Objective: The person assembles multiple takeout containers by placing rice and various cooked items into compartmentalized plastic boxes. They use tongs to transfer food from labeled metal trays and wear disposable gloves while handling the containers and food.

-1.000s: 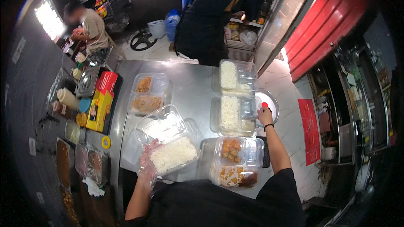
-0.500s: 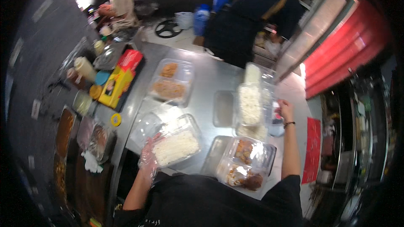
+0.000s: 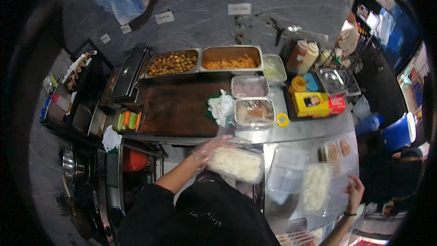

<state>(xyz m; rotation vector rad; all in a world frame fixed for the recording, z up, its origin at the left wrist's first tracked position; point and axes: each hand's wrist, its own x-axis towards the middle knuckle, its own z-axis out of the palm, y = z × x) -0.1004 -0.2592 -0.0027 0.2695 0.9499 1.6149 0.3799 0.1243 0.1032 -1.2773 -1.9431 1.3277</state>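
My left hand (image 3: 210, 151), in a clear plastic glove, grips the left end of a clear plastic container of white rice (image 3: 237, 164) in front of my body. The container is tilted and blurred. My right hand (image 3: 354, 193), bare with a dark band at the wrist, hovers over the right side of the steel table with loosely bent fingers and nothing visible in them. Beside it lies another rice-filled container (image 3: 316, 187). Between the two rice containers is a clear divided container (image 3: 287, 168), its contents not discernible. Small food containers (image 3: 334, 150) are farther off.
A brown flat griddle (image 3: 182, 105) lies left of centre, with steel trays of small round potatoes (image 3: 174, 64) and orange-brown food (image 3: 234, 63) behind it. Foil trays (image 3: 253, 111), a white cloth (image 3: 221, 108), squeeze bottles (image 3: 309, 57) and a yellow-red box (image 3: 318, 103) stand nearby.
The view has swung left, bringing the griddle into sight. My left hand has carried the rice container leftward with my turning body. My right hand has come away from the stacked containers.
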